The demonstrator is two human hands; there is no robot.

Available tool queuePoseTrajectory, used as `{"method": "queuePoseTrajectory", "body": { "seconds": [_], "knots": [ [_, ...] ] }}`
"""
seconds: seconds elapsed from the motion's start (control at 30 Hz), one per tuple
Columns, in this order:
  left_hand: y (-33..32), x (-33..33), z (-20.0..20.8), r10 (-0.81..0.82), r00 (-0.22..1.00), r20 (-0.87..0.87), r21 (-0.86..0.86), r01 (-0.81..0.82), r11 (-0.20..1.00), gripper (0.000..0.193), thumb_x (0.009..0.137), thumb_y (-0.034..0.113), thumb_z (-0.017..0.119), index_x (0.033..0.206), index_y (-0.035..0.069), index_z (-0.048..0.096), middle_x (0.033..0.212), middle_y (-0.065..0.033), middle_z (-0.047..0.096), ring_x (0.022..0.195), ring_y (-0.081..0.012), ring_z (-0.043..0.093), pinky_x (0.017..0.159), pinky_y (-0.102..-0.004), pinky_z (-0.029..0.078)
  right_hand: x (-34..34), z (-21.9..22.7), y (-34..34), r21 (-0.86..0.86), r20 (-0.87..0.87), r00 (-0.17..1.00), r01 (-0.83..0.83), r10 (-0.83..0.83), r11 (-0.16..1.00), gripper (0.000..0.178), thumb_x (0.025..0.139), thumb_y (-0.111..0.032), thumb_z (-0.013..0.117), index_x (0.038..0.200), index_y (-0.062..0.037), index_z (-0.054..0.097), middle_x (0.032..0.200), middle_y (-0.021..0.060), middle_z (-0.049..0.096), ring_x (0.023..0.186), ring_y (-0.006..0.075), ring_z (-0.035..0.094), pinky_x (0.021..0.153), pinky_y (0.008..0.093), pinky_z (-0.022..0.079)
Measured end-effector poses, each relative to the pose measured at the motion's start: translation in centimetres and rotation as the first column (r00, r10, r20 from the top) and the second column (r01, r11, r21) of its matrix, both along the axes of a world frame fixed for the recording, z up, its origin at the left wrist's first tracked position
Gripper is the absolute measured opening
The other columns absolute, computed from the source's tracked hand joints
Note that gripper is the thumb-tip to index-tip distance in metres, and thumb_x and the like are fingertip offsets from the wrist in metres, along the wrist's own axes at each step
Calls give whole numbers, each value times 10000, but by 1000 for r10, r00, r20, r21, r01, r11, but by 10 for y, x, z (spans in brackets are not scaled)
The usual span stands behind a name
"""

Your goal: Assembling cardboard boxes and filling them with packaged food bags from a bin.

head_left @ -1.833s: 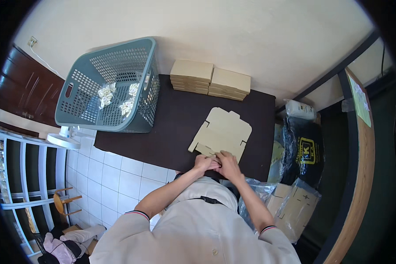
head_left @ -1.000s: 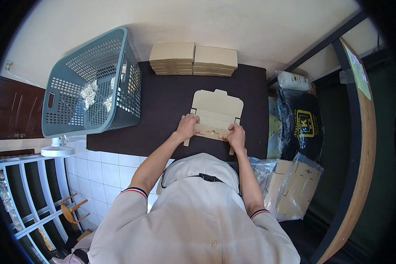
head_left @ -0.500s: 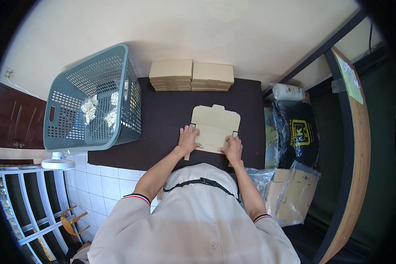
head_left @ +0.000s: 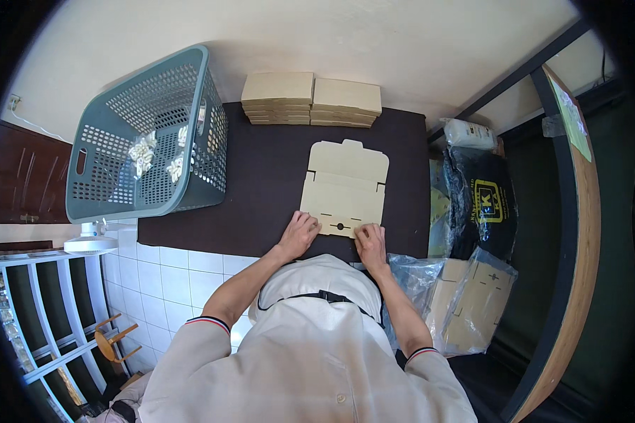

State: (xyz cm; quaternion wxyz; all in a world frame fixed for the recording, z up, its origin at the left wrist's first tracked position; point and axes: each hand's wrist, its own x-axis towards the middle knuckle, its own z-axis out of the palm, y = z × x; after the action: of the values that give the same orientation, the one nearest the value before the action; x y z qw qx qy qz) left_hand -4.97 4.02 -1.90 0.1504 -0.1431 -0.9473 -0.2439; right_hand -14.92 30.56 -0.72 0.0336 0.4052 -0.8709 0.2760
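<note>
A tan cardboard box blank [head_left: 344,194] lies unfolded in front of me on a dark brown table, with a rounded flap and small tab at its far end. Its near panel shows a round hole and slits. My left hand [head_left: 300,234] has its fingers curled over the near left corner. At the near right corner, my right hand [head_left: 370,244] grips the cardboard in the same way. Both thumbs are mostly hidden.
Two stacks of flat cardboard boxes [head_left: 276,89] stand against the wall. A grey-green plastic basket [head_left: 134,204] with white bundles is at the left. On the right lie plastic-wrapped cardboard [head_left: 478,303], a black bag [head_left: 476,201] and a wood-edged shelf [head_left: 578,233].
Both hands have moved to the blank's near corners. Its near panel with the hole and slits now shows, spread toward me. The view has shifted slightly.
</note>
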Motion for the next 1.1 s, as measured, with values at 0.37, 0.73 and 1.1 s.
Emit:
{"method": "queuePoseTrajectory", "body": {
  "seconds": [0.37,0.73,1.1],
  "knots": [
    [3,-2,-1,60,993,99,82,-69,994,153,854,83,742,997,35,770,1002,-99,697,1018,-295,586,924,-433,440,-3,1,2,-8,120,993,19,-18,1000,201,828,-49,794,1024,-6,790,975,131,720,964,325,667,868,436,504],
    [-5,-35,-8,374,765,524,166,-523,836,320,745,343,935,784,70,771,789,-104,729,809,-307,640,846,-450,441,-48,-7,-15,72,623,677,450,-393,890,276,686,-153,985,740,4,765,659,128,705,628,239,695,625,389,540],
    [-9,-53,18,600,607,521,-171,-614,770,609,616,523,992,869,82,657,795,-97,693,918,-321,641,890,-470,410,-51,-17,-30,219,278,801,484,-530,847,373,617,-146,1015,678,5,680,736,141,709,664,253,675,635,398,537]
  ]
}}
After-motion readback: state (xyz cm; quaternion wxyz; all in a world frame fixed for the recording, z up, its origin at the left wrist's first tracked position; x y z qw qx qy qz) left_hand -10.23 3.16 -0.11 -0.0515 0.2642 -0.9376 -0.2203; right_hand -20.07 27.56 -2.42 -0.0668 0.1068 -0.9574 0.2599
